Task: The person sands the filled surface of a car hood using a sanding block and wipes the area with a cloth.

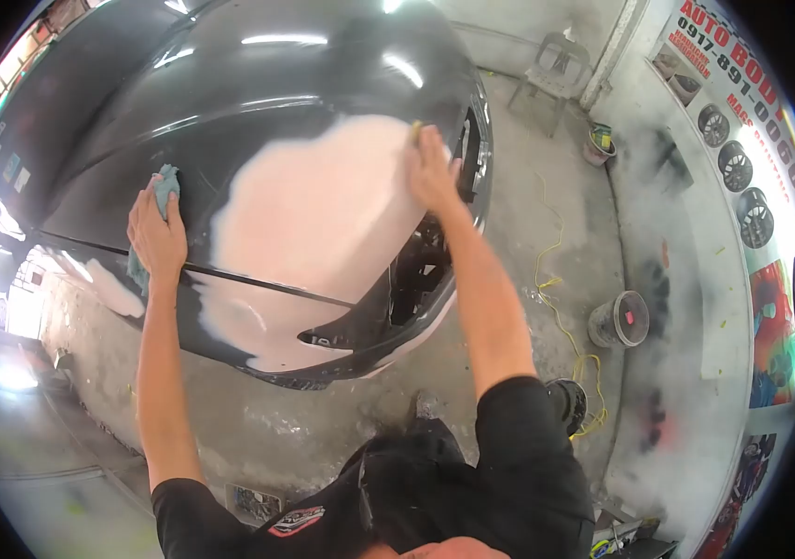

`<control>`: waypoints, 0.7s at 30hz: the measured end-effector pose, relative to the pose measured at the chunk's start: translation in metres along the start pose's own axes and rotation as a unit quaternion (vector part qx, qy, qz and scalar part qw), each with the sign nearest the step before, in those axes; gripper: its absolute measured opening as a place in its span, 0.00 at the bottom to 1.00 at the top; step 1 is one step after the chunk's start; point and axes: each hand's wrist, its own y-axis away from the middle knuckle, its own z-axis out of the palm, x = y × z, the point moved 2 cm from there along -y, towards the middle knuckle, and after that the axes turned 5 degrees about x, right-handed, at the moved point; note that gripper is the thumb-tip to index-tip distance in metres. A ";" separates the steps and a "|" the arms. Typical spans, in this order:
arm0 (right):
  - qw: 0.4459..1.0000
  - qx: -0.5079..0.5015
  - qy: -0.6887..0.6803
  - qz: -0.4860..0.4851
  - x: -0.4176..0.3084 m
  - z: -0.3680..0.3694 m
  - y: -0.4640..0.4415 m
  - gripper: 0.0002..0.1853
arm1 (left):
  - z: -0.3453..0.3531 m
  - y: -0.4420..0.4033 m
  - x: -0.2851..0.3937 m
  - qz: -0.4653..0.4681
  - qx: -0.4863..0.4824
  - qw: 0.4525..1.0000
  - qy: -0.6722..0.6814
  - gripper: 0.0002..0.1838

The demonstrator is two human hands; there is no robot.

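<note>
A dark car body (304, 74) fills the upper middle, with a large pale pink-white patch (314, 205) across its hood and front corner. My left hand (157, 228) rests on the dark hood left of the patch, closed on a blue-green cloth (166, 189) that also hangs down beside the wrist. At the patch's right edge, near the car's front opening, my right hand (433, 172) lies on the surface. A small yellowish pad (415, 131) shows at its fingertips, mostly hidden by the fingers.
A grey bucket (619, 320) stands on the concrete floor (528, 224) at right, near a yellow cord (561, 321). Farther back are a plastic chair (558, 70) and a pot (600, 146). A black round container (566, 403) sits by my right elbow. The wall (686, 279) carries posters.
</note>
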 end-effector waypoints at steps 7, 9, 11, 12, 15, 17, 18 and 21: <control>0.994 0.028 0.000 -0.110 -0.085 0.007 0.144 0.43 | 0.002 -0.001 0.000 0.017 0.011 1.000 0.004 0.27; 0.993 -0.025 -0.022 -0.115 -0.094 0.004 0.176 0.44 | -0.001 -0.003 0.003 0.024 0.003 1.000 -0.005 0.29; 0.989 -0.057 0.021 -0.134 -0.061 -0.007 0.138 0.43 | -0.004 -0.007 0.006 0.018 -0.004 1.000 0.002 0.31; 0.991 -0.006 0.024 -0.134 -0.037 -0.009 0.097 0.40 | -0.003 -0.007 0.006 0.015 -0.009 1.000 0.005 0.33; 0.999 0.007 -0.023 0.026 0.010 -0.006 -0.004 0.37 | -0.003 -0.005 0.002 0.007 0.029 0.999 0.034 0.36; 0.997 0.023 -0.031 0.066 0.000 0.000 -0.009 0.38 | -0.008 -0.008 0.005 -0.002 0.054 0.996 0.064 0.36; 0.999 0.030 -0.020 0.030 -0.007 0.005 0.011 0.39 | -0.009 -0.004 0.005 -0.005 0.058 0.995 0.082 0.37; 0.997 0.034 0.023 -0.068 -0.074 0.015 0.116 0.41 | -0.008 -0.002 0.000 0.005 0.088 0.991 0.097 0.38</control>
